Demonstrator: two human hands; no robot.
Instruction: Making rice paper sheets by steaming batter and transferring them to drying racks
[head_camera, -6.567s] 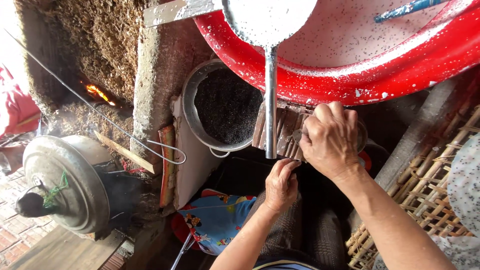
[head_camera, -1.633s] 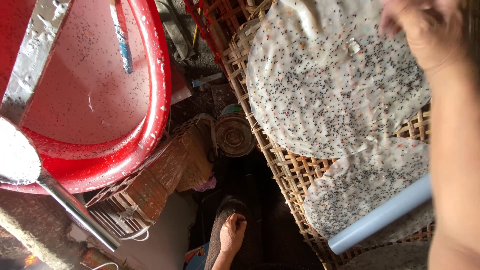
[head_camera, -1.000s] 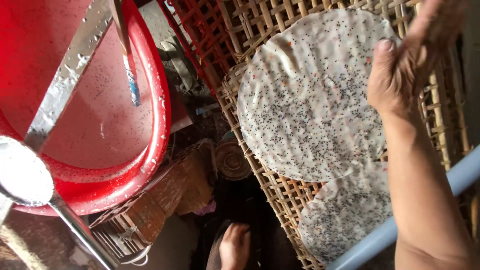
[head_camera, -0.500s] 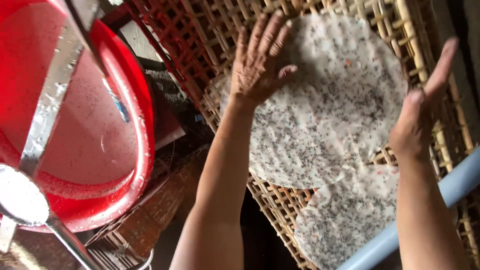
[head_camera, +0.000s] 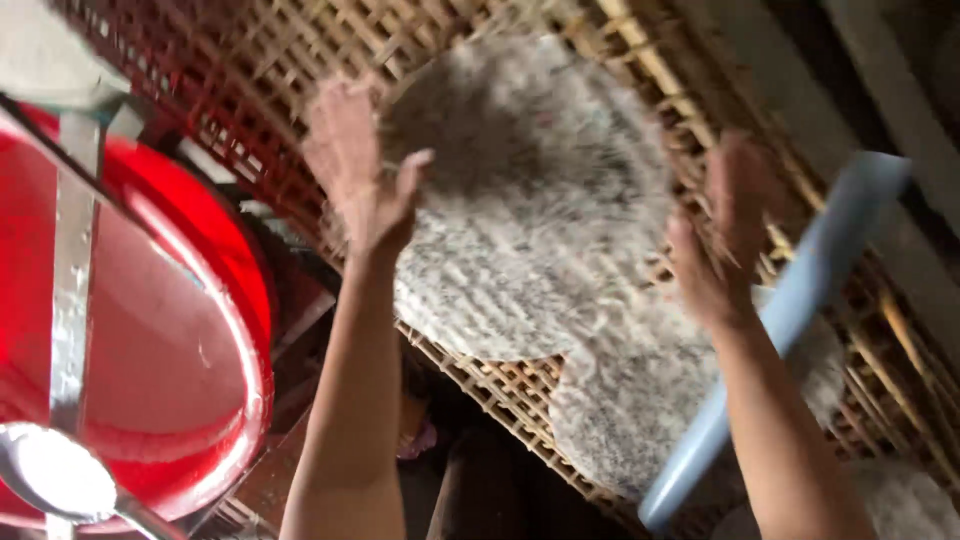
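A round white sheet speckled with dark seeds (head_camera: 530, 200) lies on a woven bamboo rack (head_camera: 300, 70). My left hand (head_camera: 360, 170) rests on its left edge with fingers spread. At the sheet's right edge my right hand (head_camera: 725, 240) is open too, blurred by motion. A second speckled sheet (head_camera: 620, 410) lies lower on the rack, partly under the first. A light blue tube (head_camera: 780, 320) crosses it, just behind my right forearm.
A large red basin of pale batter (head_camera: 130, 340) sits at the left, with a flat metal strip (head_camera: 75, 260) across it. A round metal ladle (head_camera: 55, 480) lies at its lower rim. Dark gaps show under the rack.
The view has shifted further onto the rack. Both hands have stayed spread at the sheet's edges, the left one reaching up from below since a second ago.
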